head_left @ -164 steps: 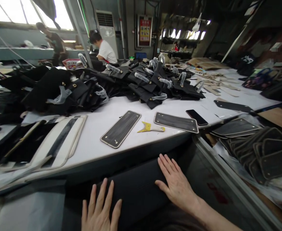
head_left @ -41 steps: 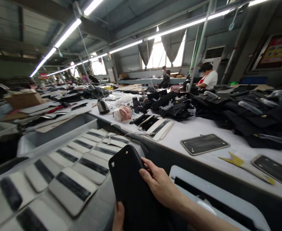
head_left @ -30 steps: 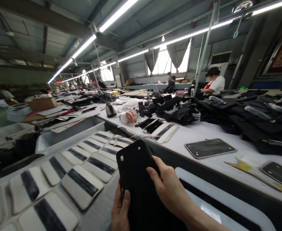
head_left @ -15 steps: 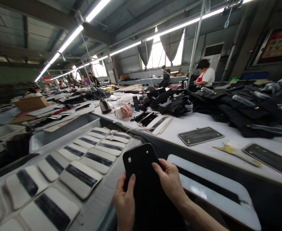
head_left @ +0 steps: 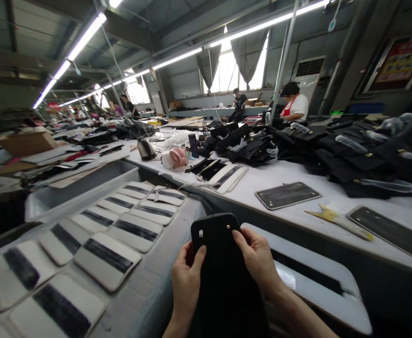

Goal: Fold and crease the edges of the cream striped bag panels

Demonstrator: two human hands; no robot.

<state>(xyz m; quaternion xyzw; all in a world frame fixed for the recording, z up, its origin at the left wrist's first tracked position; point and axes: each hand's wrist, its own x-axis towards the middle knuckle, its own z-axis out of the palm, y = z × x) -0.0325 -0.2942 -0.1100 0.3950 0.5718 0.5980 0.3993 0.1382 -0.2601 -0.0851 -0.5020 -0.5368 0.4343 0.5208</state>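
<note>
Between my two hands is a black panel (head_left: 223, 281) with rounded upper corners, tilted up toward me. Near its top edge it has a small gold stud on the right and a small white mark on the left. My left hand (head_left: 188, 277) grips the left edge, thumb on the front face. My right hand (head_left: 258, 258) is closed on the right edge, its thumb close to the gold stud. The fingers behind the panel are mostly hidden, and its lower end runs out of view.
White panels with black stripes (head_left: 135, 232) lie in rows at left. The white table holds dark panels (head_left: 288, 195), yellow-handled cutters (head_left: 339, 223), a pink fan (head_left: 179, 157), a kettle (head_left: 146, 149) and piled black pieces (head_left: 361, 159). A white slotted board (head_left: 318, 277) stands by my right arm. People work farther back.
The view has turned slightly, so the surroundings sit farther left. Both hands and the black panel appear a little farther right in view, the grip much the same.
</note>
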